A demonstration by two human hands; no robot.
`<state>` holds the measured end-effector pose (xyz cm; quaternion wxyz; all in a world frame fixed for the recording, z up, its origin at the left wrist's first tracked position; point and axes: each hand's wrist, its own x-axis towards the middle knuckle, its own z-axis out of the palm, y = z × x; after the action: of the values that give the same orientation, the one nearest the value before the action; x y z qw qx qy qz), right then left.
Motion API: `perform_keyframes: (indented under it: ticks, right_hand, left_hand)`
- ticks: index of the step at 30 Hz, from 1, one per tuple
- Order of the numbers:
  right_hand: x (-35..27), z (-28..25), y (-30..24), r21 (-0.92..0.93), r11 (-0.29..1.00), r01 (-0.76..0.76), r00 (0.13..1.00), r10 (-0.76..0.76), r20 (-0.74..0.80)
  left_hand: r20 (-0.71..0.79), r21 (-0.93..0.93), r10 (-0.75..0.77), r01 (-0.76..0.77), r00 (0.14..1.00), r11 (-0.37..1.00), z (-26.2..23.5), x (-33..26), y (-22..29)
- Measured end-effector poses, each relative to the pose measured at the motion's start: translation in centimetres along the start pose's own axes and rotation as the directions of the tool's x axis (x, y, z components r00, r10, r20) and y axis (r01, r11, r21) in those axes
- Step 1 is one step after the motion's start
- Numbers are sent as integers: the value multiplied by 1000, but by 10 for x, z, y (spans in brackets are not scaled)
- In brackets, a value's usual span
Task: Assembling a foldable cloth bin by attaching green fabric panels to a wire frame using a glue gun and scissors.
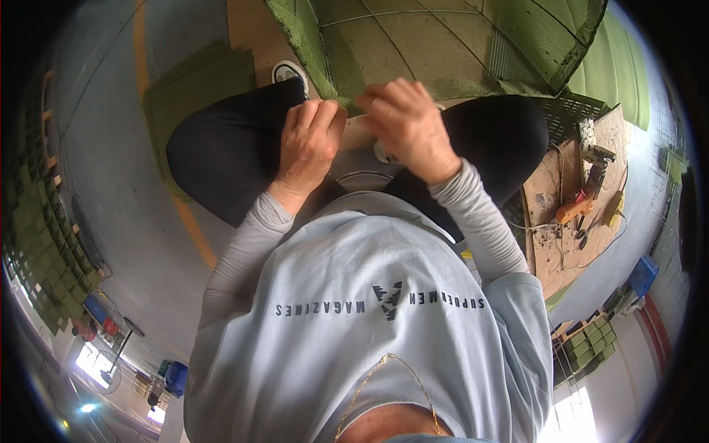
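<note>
My left hand (309,144) is closed, its curled fingers by the lower corner of a box-shaped wire frame covered in green mesh fabric (314,55). Just right of it, my right hand (406,125) is raised before the frame's near edge, fingers bent together and slightly blurred. Whatever either hand pinches is hidden by the fingers. The frame stands between and beyond my knees, with thin wires crossing its open side and a brown panel showing through.
To my right, a brown board (565,247) carries an orange glue gun (574,209), scissors (582,233) and a cord. Green fabric (196,92) lies on the floor at the left. Stacked green mesh pieces (40,221) stand at the far left. A blue crate (643,277) sits at the far right.
</note>
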<state>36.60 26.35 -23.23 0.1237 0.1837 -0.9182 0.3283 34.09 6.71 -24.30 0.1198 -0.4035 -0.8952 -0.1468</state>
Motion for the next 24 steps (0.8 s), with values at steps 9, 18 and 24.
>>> perform_keyframes:
  ticks: [9, 18, 24]
  right_hand:
    - [-9, 26, 1, -195, 975, 110, 994, -105, 35]
    - [-8, 24, 5, -260, 957, 132, 990, -114, 85]
    - [0, 19, -6, -176, 982, 62, 998, -63, -2]
  left_hand:
    - [-6, -50, 41, -42, 999, 998, 0, 4, -3]
    - [-11, 49, -4, 4, 1000, 999, -9, 4, -8]
    - [-11, 111, 47, -45, 999, 993, -11, 7, -10]
